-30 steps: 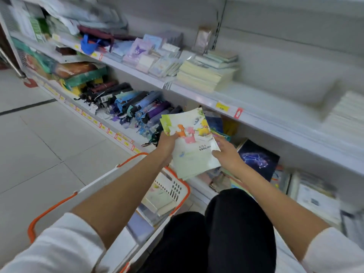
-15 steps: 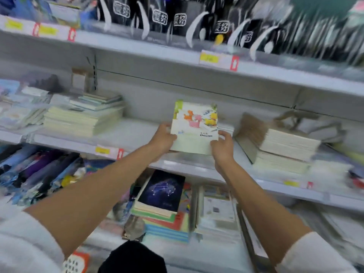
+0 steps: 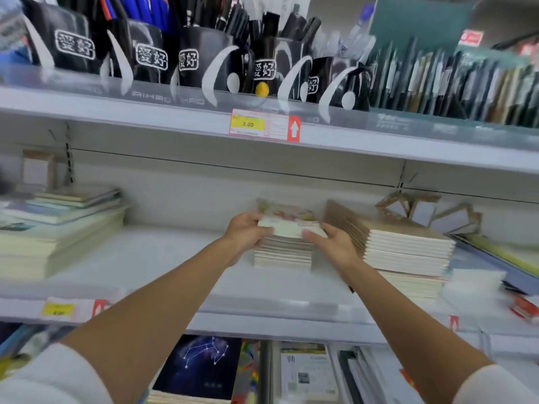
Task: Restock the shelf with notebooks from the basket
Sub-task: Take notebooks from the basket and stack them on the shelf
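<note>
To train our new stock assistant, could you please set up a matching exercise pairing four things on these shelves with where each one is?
Things:
1. pastel notebook, held by the left hand and right hand
2. constellation notebook
3. 2.00 price label
4. black pen cups

Places:
A. standing on the top shelf
B. below the middle shelf
C. on the top shelf's front edge
D. atop the small stack on the middle shelf

Pairs: 1-D; 2-B; 3-C; 4-A.
</note>
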Motion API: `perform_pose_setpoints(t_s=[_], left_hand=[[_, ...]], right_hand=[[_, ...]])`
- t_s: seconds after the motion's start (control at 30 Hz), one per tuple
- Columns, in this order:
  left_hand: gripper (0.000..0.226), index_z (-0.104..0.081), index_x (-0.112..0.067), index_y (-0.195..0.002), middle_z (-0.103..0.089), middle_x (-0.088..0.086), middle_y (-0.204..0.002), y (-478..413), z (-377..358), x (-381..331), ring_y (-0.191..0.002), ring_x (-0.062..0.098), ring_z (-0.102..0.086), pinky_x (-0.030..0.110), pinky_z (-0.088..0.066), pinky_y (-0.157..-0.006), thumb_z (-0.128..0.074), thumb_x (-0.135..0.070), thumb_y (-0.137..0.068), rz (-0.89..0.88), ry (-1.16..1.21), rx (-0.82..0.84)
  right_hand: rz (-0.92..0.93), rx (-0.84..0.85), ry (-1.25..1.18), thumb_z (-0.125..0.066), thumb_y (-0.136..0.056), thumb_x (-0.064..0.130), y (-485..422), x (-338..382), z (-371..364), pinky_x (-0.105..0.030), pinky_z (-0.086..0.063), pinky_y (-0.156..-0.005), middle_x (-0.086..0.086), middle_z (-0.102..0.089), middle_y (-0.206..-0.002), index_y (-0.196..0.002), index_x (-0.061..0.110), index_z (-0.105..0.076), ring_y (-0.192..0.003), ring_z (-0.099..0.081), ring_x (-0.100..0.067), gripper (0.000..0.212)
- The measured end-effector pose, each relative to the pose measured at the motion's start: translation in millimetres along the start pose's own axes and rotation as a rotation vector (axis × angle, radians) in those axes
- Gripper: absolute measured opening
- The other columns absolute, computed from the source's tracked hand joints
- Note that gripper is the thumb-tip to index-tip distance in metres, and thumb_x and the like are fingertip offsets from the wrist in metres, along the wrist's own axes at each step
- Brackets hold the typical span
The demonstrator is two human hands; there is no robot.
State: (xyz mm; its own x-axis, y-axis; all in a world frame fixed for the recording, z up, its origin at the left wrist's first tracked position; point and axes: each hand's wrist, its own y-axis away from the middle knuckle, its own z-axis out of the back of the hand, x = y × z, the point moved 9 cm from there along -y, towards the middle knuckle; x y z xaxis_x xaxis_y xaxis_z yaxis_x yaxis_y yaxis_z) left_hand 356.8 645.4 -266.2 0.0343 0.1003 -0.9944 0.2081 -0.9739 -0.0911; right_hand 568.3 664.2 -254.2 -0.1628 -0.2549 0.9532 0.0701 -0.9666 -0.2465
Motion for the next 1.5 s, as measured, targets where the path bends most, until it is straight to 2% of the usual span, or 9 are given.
perform_pose_setpoints(t_s=[0.07,0.17,0.37,0.57,0.7,0.9,1.07,1.27,1.5], left_hand=[[0.041,-0.061,-0.007,-0.112,-0.063,0.005,-0.11,-7,8,-2,-0.096,0.016,-0.06,0.024,-0.048,-0.081,-0.079,-0.008,-0.075,-0.113,-0.15,-0.074],[0.037,-0.067,-0.007,-0.105,-0.063,0.001,-0.105,-18,14,-4,-0.099,0.014,-0.059,0.024,-0.047,-0.088,-0.082,-0.015,-0.073,-0.207,-0.246,-0.167],[0.032,-0.072,-0.018,-0.105,-0.061,-0.005,-0.107,-41,21,-6,-0.092,0.012,-0.056,0.025,-0.047,-0.09,-0.081,-0.026,-0.075,-0.272,-0.394,-0.298],[0.042,-0.069,-0.018,-0.116,-0.066,-0.001,-0.121,-55,20,4,-0.109,0.016,-0.061,0.029,-0.045,-0.102,-0.08,-0.022,-0.076,-0.241,-0.275,-0.263],[0.045,-0.065,-0.015,-0.123,-0.062,-0.001,-0.128,-58,15,8,-0.12,0.015,-0.055,0.022,-0.039,-0.104,-0.077,-0.017,-0.08,-0.229,-0.211,-0.215],[0.042,-0.06,-0.014,-0.125,-0.059,-0.005,-0.118,-42,14,7,-0.115,0.008,-0.053,0.023,-0.041,-0.1,-0.07,-0.006,-0.085,-0.213,-0.153,-0.085],[0.019,-0.056,-0.015,-0.072,-0.055,-0.002,-0.069,-9,64,-2,-0.068,0.015,-0.052,0.026,-0.047,-0.072,-0.072,-0.008,-0.079,-0.227,-0.234,-0.295],[0.028,-0.044,-0.015,-0.06,-0.043,0.001,-0.06,58,144,10,-0.059,0.019,-0.039,0.026,-0.034,-0.058,-0.061,-0.002,-0.077,-0.112,-0.355,-0.403],[0.038,-0.041,-0.016,-0.052,-0.04,0.002,-0.052,177,276,49,-0.049,0.016,-0.039,0.023,-0.034,-0.051,-0.062,0.001,-0.078,0.047,-0.406,-0.579]], right_hand=[[0.05,0.026,0.045,-0.072,-0.085,0.018,-4,-10,-2,-0.002,-0.039,-0.07,0.013,-0.062,-0.105,-0.128,0.01,-0.055,-0.084,-0.056,0.002,0.047],[0.089,-0.014,0.092,-0.072,-0.085,0.026,-19,-23,-6,-0.007,-0.033,-0.086,0.005,-0.057,-0.126,-0.137,0.001,-0.048,-0.109,-0.052,-0.005,0.062],[0.113,-0.043,0.202,-0.072,-0.081,0.045,-53,-35,-13,-0.022,-0.036,-0.101,-0.002,-0.059,-0.127,-0.143,0.005,-0.044,-0.123,-0.052,-0.016,0.079],[0.113,0.008,0.304,-0.061,-0.089,0.046,-77,-46,-17,-0.028,-0.036,-0.102,-0.005,-0.055,-0.115,-0.145,0.008,-0.041,-0.113,-0.051,-0.016,0.071],[0.098,0.095,0.293,-0.059,-0.088,0.054,-84,-48,-21,-0.041,-0.035,-0.113,-0.005,-0.049,-0.143,-0.146,0.009,-0.038,-0.13,-0.048,-0.021,0.077],[0.086,0.058,0.419,-0.061,-0.085,0.048,-79,-33,-23,-0.039,-0.025,-0.117,-0.009,-0.044,-0.146,-0.146,0.012,-0.038,-0.14,-0.035,-0.028,0.074],[0.493,-0.156,0.65,-0.065,-0.086,0.023,-26,23,-57,-0.038,-0.034,-0.108,-0.008,-0.062,-0.126,-0.123,0.011,-0.063,-0.124,-0.05,-0.028,0.04],[0.496,0.128,0.498,-0.065,-0.083,0.017,52,31,-161,-0.021,-0.043,-0.071,0.005,-0.062,-0.086,-0.097,0.013,-0.068,-0.077,-0.057,-0.011,0.015],[0.501,0.471,0.435,-0.064,-0.078,0.012,167,17,-290,-0.026,-0.049,-0.069,0.007,-0.063,-0.07,-0.079,0.016,-0.07,-0.06,-0.052,-0.002,0.007]])
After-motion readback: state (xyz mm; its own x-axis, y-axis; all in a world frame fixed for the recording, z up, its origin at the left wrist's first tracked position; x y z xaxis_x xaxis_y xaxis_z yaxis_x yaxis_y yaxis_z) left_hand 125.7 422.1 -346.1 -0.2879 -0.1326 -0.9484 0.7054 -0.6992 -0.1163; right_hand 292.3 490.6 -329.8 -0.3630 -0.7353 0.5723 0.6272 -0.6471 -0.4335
